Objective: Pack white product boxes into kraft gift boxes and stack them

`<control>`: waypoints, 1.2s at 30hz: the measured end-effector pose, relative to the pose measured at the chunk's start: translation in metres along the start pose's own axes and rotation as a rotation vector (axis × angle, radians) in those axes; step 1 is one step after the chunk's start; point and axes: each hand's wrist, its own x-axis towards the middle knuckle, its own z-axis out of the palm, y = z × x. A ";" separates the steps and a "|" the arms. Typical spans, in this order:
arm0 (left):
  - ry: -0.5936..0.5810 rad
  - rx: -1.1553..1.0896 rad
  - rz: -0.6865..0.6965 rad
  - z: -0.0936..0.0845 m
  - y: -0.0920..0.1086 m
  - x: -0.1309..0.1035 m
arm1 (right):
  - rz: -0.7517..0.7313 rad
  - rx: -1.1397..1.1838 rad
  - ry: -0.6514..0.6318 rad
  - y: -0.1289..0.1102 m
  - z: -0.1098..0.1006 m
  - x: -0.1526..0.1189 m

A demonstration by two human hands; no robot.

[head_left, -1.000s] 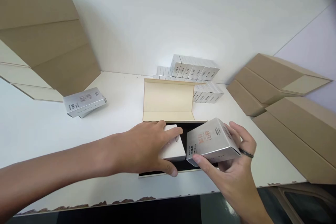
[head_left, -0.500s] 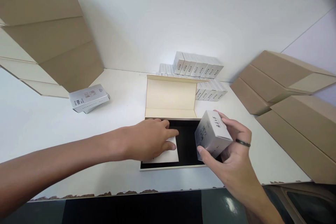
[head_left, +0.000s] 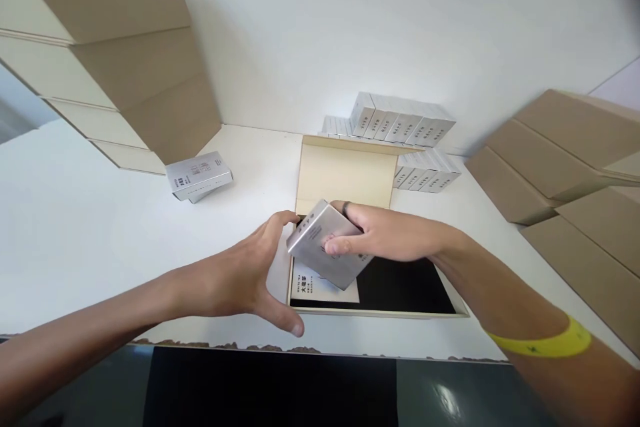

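In my right hand (head_left: 375, 230) is a silver tea box (head_left: 327, 247), held tilted above the left part of an open gift box (head_left: 380, 311). My left hand (head_left: 245, 270) is spread at that box's left edge, thumb and fingers apart, close to the tea box. Inside the gift box, a white tea box (head_left: 323, 290) with printed lettering lies flat at the left end, partly covered by the held one. Black lining (head_left: 405, 287) shows on the right side. The cream lid (head_left: 345, 177) stands raised at the back.
Several silver tea boxes (head_left: 405, 120) are stacked behind the lid. Two more silver boxes (head_left: 200, 173) lie at the left, beside a tall stack of tan boxes (head_left: 150, 67). More tan boxes (head_left: 540, 153) are piled at the right. The table's front edge (head_left: 280, 349) is chipped.
My right hand has carried the tea box leftward over the left end of the gift box. My left hand has lifted off the white box inside and opened beside it. The view has shifted slightly.
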 end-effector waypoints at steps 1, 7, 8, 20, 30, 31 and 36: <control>-0.004 -0.028 0.042 0.002 -0.003 0.002 | -0.010 -0.002 -0.053 -0.002 -0.003 0.008; 0.057 0.041 0.128 0.010 -0.013 -0.002 | 0.039 -0.067 0.051 -0.005 -0.002 -0.005; 0.104 0.106 0.159 0.011 -0.011 -0.005 | 0.062 -0.074 0.127 -0.001 0.001 -0.015; -0.428 0.614 -0.002 0.009 0.085 0.065 | 0.020 0.649 1.219 0.061 0.065 -0.068; -0.423 0.589 -0.070 0.014 0.076 0.080 | -0.036 0.541 1.236 0.064 0.077 -0.065; -0.389 0.594 -0.032 0.013 0.075 0.078 | -0.034 0.516 1.242 0.062 0.078 -0.064; -0.292 0.449 0.066 0.005 0.080 0.061 | -0.076 0.459 1.255 0.056 0.081 -0.061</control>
